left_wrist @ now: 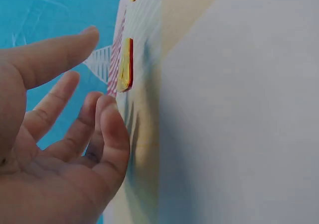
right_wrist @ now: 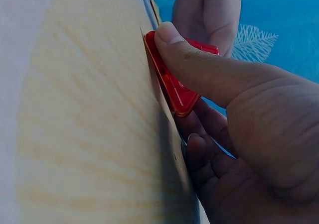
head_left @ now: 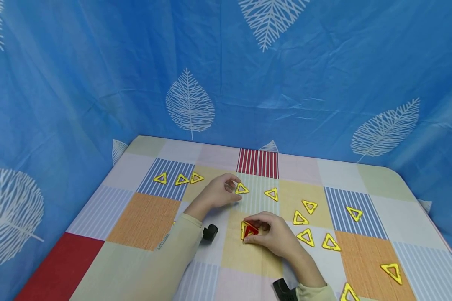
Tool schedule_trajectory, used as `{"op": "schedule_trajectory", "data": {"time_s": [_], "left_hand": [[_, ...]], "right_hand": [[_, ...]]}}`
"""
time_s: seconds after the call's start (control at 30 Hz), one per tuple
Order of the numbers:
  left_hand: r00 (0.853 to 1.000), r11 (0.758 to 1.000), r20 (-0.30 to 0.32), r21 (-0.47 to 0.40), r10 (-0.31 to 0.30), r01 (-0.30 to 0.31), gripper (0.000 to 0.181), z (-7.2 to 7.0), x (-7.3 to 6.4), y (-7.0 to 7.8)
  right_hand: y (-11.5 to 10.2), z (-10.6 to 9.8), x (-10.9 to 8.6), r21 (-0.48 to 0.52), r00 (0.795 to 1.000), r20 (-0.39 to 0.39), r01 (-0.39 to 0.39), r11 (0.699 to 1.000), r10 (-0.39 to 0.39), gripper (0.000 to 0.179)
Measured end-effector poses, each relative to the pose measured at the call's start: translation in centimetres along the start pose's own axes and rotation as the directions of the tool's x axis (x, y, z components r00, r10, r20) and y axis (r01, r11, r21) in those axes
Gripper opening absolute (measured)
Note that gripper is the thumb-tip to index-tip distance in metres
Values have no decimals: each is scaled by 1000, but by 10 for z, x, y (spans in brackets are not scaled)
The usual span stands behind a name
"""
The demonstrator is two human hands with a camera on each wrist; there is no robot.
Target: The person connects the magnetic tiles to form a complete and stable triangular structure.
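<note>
My right hand (head_left: 274,235) pinches a red triangle tile (right_wrist: 183,98) between thumb and fingers, low over the cloth. In the head view that red triangle overlaps a yellow triangle tile (head_left: 242,230) just to its left. Farther forward and left is my left hand (head_left: 219,193), its fingers spread and loosely bent, holding nothing. Right by its fingertips lies another yellow triangle tile (head_left: 242,189); in the left wrist view this tile (left_wrist: 125,67) shows a red edge and sits just beyond the fingers.
A patchwork cloth (head_left: 135,259) covers the table. Several yellow triangles lie about: a group at the back left (head_left: 182,179), one at the back middle (head_left: 272,194), others to the right (head_left: 305,237). A blue leaf-print curtain (head_left: 226,83) hangs behind.
</note>
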State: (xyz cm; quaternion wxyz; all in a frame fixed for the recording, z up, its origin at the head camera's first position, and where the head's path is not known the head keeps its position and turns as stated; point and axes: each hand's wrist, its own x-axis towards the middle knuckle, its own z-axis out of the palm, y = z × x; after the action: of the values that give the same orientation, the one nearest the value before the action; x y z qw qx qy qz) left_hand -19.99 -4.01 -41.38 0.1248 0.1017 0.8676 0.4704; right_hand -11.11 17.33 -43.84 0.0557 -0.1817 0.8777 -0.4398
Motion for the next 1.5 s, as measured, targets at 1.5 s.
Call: {"op": "schedule_trajectory", "data": {"time_s": [1.5], "left_hand": [[998, 996, -34, 65, -54, 56, 38, 4, 24, -2]], "right_hand": [[1, 2, -1, 3, 1000, 0, -30, 1000, 30, 42]]}}
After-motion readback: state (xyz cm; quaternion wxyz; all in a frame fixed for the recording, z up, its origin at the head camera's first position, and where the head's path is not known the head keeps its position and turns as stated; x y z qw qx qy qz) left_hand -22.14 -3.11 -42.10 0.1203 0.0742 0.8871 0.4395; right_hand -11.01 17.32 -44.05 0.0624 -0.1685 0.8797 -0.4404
